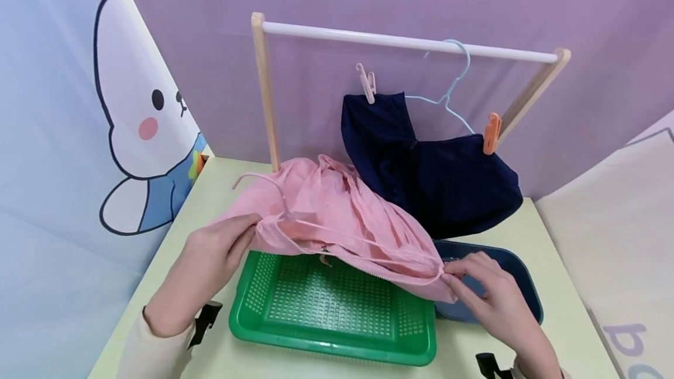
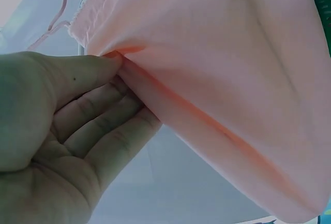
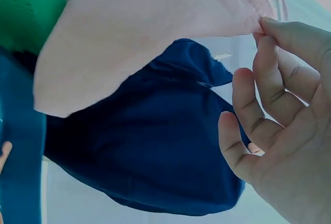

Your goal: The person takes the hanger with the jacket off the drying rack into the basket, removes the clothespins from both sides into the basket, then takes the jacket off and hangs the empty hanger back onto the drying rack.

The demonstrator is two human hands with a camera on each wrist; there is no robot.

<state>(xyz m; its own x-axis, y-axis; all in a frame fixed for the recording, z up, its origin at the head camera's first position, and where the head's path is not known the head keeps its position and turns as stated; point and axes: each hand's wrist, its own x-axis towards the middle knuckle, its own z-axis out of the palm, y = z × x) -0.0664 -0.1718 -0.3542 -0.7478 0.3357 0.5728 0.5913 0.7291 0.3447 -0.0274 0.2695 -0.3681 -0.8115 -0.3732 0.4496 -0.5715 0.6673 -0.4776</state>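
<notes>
A pink zippered garment (image 1: 337,203) is stretched between both hands above a green basket. My left hand (image 1: 218,250) pinches one end of its zippered edge; in the left wrist view the thumb (image 2: 98,69) presses the cloth against the fingers. At the other end, my right hand (image 1: 489,294) pinches the edge between thumb and fingertips, the other fingers loosely bent. A pink hanger (image 1: 271,180) lies inside the opening, its hook sticking out near the left hand. Most of the hanger is covered by cloth.
Behind, a rack with a white rod (image 1: 368,35) bears a light blue hanger (image 1: 455,78) with dark navy clothing (image 1: 447,186). A pale pink clip (image 1: 367,85) and an orange clip (image 1: 492,133) grip it. The green basket (image 1: 332,347) and a blue bin (image 1: 529,285) stand on the table.
</notes>
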